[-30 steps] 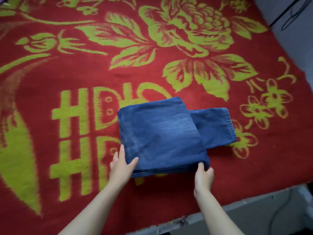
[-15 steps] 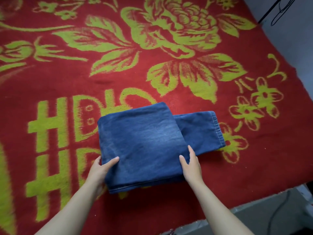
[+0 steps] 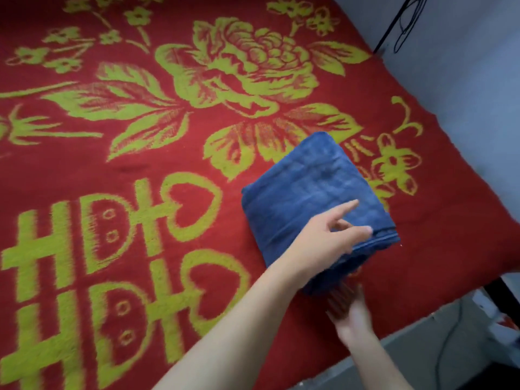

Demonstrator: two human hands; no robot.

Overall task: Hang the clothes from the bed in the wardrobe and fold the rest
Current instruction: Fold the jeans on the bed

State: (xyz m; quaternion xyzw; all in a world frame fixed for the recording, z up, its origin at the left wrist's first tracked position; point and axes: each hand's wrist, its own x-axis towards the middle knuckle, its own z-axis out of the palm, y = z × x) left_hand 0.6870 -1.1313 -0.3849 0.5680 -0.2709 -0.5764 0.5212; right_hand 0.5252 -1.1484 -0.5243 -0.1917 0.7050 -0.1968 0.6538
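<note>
A pair of blue jeans [image 3: 309,190] lies folded into a compact square bundle on the red bed cover [image 3: 140,153], toward the bed's right side. My left hand [image 3: 329,235] rests flat on top of the bundle near its front edge, index finger and thumb stretched out. Blurred by motion, my right hand [image 3: 349,308] is at the bundle's near edge, palm up, with straight fingers reaching under the denim.
The cover carries a large yellow-green flower and character pattern. The bed's front edge [image 3: 422,313] runs along the lower right, with grey floor and a cable [image 3: 447,344] below it. A pale wall with dark cables [image 3: 405,26] stands at the upper right.
The wide part of the jeans was folded over to the right onto the narrower leg end, making a smaller bundle. My left hand crossed onto its top; my right hand dropped to the near edge.
</note>
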